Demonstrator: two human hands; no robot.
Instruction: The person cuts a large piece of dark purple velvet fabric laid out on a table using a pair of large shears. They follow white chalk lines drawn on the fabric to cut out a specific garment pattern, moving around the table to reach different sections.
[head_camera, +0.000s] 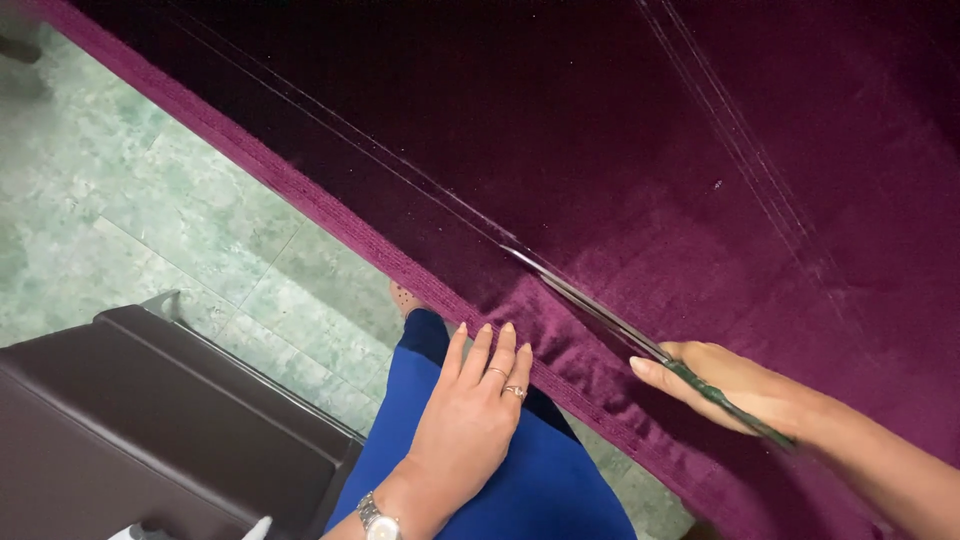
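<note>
The right hand (735, 388) is closed around the handles of a pair of long, dark-handled metal scissors (610, 318), with the forefinger stretched forward along them. The handles are almost wholly hidden inside the fist, and only a dark green strip is seen emerging towards the wrist. The blades are blurred; whether they are parted or shut cannot be told. They are laid along a faint chalk line on a wide sheet of deep purple velvet-like fabric (620, 150), near its left selvedge edge, with the tips pointed towards the far left corner of the cloth. The right forearm is cut off at the lower right corner of the frame.

The left hand (470, 415) is laid flat, fingers straight and close together, with the fingertips (505, 332) pressed at the ribbed selvedge of the fabric just beside the scissors. Rings are worn on two fingers, and a silver metal wristwatch (378, 522) is partly cut off at the bottom edge. A blue garment (540, 480) is seen beneath that hand.

Further chalk lines are seen across the fabric near its far right side. A pale green tiled floor (150, 200) is seen to the left, and a dark brown box-like piece of furniture (160, 420) fills the lower left corner, its lower part out of view.
</note>
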